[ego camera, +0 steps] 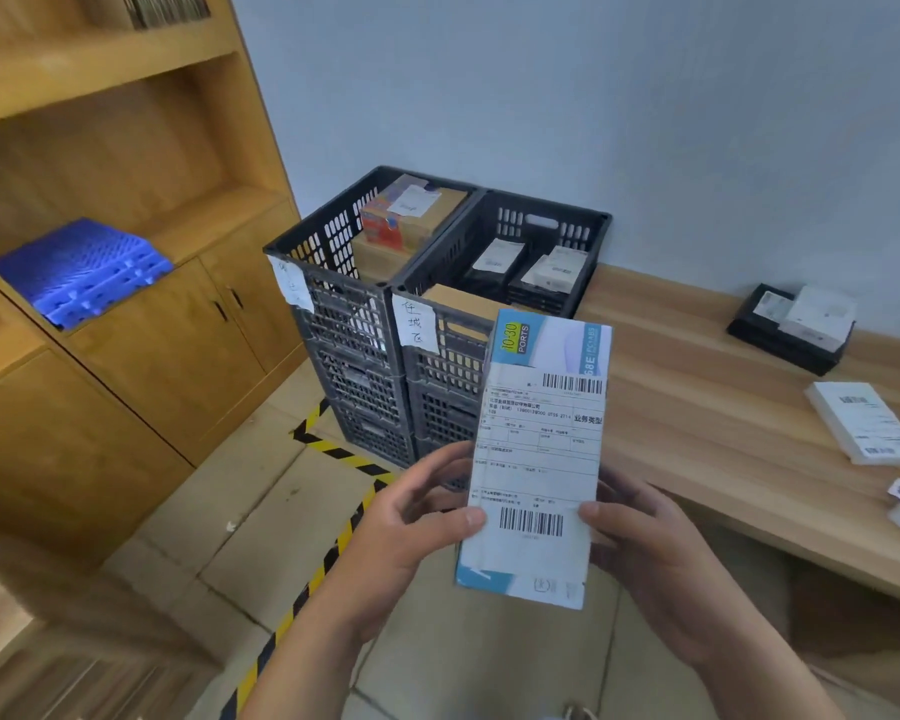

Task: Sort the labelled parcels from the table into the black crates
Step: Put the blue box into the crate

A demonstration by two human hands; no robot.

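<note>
Both hands, left hand (411,517) and right hand (640,532), are gripping one parcel (536,459); crates (489,350) part-filled, several parcels remaining on counter (697,407).

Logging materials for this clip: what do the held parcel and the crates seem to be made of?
Held parcel: apparently a printed cardboard box, slightly glossy, under a matte paper shipping label with barcodes. Black crates: likely moulded plastic, matte, with slotted lattice walls and handwritten paper tags.

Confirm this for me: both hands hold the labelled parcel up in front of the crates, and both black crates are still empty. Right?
Not quite. The head view shows parcels already in the left crate and the right crate. The left hand and right hand do hold the labelled parcel.
</note>
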